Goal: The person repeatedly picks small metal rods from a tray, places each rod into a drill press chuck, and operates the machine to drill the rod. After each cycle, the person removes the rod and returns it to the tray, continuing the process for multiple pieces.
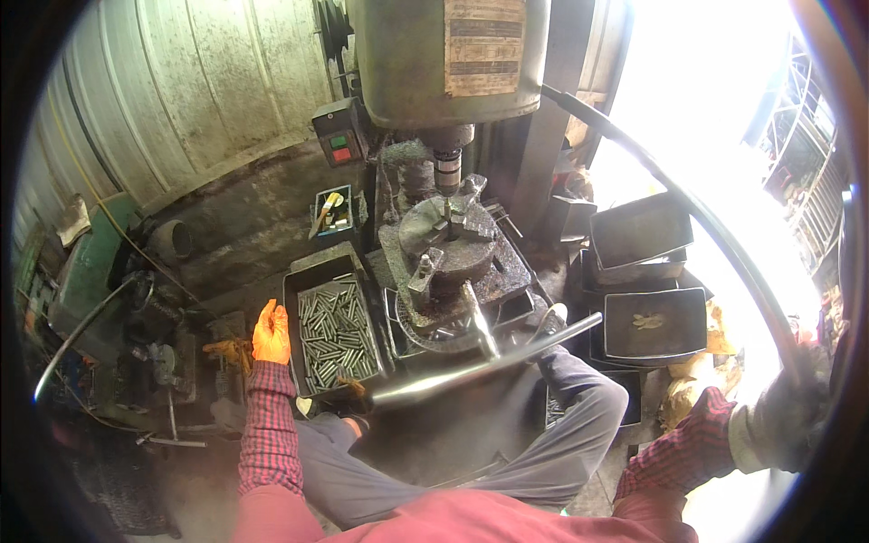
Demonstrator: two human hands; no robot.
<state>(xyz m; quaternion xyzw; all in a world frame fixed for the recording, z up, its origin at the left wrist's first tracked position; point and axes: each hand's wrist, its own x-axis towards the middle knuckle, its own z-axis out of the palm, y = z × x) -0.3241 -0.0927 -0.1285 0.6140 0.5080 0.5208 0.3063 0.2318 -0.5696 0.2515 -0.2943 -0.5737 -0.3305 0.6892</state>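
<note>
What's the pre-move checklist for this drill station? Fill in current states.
1. Left hand away from drill chuck: ok, gloved in orange, beside the left wall of the bin.
2. Right hand on lever: cannot tell; it is at the lever's lower end, but the grip is lost in shadow.
3. Metal pins in the bin: ok, many lie there loosely.
4. Chuck above round fixture: ok.
5. Part seated in fixture: cannot tell, too small and cluttered.
6. Spindle stopped: cannot tell from a still.
</note>
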